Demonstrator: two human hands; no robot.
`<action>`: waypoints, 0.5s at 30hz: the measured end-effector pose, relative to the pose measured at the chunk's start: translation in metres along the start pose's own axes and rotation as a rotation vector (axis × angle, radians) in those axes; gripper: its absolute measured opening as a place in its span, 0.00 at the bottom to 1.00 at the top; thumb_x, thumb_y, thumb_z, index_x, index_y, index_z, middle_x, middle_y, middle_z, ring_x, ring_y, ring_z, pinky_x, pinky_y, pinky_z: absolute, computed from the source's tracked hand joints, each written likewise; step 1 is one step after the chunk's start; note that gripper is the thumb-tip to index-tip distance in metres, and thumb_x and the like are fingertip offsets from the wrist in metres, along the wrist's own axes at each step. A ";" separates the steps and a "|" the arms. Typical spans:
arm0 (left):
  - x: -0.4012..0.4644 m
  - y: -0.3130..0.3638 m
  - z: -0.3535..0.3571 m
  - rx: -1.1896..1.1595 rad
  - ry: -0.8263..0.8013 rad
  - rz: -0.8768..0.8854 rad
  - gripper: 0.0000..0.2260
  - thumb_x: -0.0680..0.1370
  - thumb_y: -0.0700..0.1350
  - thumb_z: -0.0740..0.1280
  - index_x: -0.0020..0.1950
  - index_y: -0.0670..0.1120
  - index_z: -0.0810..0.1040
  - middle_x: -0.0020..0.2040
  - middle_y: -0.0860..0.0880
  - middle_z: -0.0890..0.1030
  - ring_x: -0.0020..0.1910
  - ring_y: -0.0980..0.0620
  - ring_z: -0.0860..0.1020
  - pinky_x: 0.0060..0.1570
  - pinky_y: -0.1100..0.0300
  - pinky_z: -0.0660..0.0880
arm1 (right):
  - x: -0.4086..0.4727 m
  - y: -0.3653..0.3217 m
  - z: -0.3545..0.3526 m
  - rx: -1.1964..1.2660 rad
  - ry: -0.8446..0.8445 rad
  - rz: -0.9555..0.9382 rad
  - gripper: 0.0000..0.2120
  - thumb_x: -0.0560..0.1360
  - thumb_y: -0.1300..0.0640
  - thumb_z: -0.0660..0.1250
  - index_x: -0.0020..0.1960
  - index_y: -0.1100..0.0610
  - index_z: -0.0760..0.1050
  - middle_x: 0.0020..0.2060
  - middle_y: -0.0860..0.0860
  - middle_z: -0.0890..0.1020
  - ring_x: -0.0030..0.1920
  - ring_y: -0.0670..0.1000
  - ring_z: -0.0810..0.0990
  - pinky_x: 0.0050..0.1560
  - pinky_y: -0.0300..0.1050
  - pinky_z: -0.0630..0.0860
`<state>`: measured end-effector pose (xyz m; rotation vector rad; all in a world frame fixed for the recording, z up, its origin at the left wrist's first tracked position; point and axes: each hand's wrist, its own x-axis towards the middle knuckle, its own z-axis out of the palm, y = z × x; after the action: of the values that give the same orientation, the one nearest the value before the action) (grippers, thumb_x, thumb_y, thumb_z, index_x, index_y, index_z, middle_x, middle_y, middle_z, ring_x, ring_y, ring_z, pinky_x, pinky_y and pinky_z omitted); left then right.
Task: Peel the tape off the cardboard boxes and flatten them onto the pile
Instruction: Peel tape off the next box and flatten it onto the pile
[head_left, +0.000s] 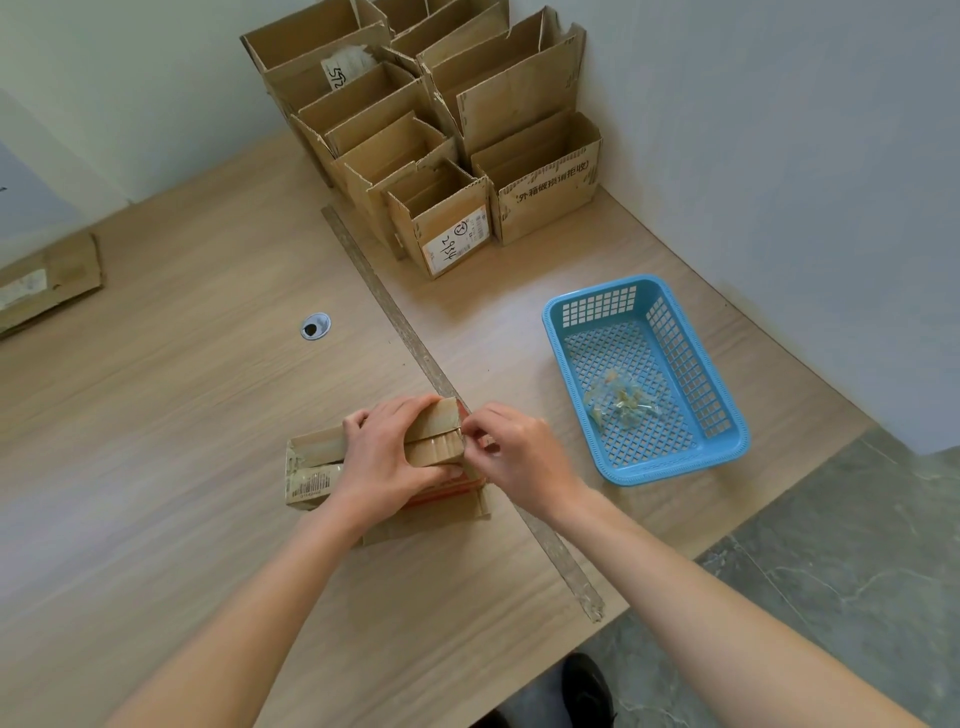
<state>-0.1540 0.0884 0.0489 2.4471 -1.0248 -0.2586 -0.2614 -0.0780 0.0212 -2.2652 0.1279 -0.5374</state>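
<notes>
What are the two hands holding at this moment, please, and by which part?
The left hand grips the small cardboard box across its top; the right hand pinches at the box's right end, seemingly at tape.

Left hand (387, 457) covers the mid part of the small box (332, 467), so the tape seam under the palm is hidden. Right hand (519, 452) fingers (475, 428) bunch at the box's right end; can't tell if they've got tape pinched, too small & blurred. Barcode label (311, 486) unreadable. Flattened cardboard (47, 283) cut off by left edge. Back boxes (415, 31) cropped at top. Clear scraps (621, 402) in blue basket (727, 431): shape unclear. Dark shoe (587, 686) partly under tabletop (182, 415).
</notes>
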 end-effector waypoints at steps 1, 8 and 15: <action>0.000 -0.001 0.000 0.000 -0.001 0.010 0.36 0.62 0.64 0.75 0.69 0.54 0.76 0.61 0.64 0.73 0.65 0.58 0.72 0.59 0.54 0.58 | 0.003 0.000 -0.004 -0.100 -0.014 -0.085 0.01 0.74 0.63 0.71 0.44 0.60 0.80 0.41 0.52 0.82 0.36 0.55 0.80 0.31 0.51 0.76; 0.005 -0.005 0.000 -0.020 -0.034 0.053 0.37 0.63 0.67 0.70 0.69 0.54 0.76 0.62 0.63 0.75 0.65 0.59 0.72 0.57 0.57 0.56 | 0.009 0.007 -0.015 -0.452 -0.090 -0.337 0.03 0.73 0.62 0.70 0.42 0.58 0.77 0.40 0.50 0.81 0.36 0.52 0.81 0.20 0.46 0.71; 0.004 -0.008 0.000 -0.051 -0.040 0.039 0.37 0.63 0.65 0.74 0.70 0.53 0.75 0.65 0.59 0.76 0.67 0.57 0.71 0.59 0.56 0.55 | 0.003 0.029 -0.018 0.107 -0.165 0.094 0.06 0.81 0.61 0.67 0.54 0.59 0.83 0.46 0.50 0.86 0.45 0.49 0.85 0.47 0.53 0.82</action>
<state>-0.1466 0.0907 0.0451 2.3832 -1.0684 -0.3183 -0.2644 -0.1112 0.0120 -2.1769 0.1189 -0.2990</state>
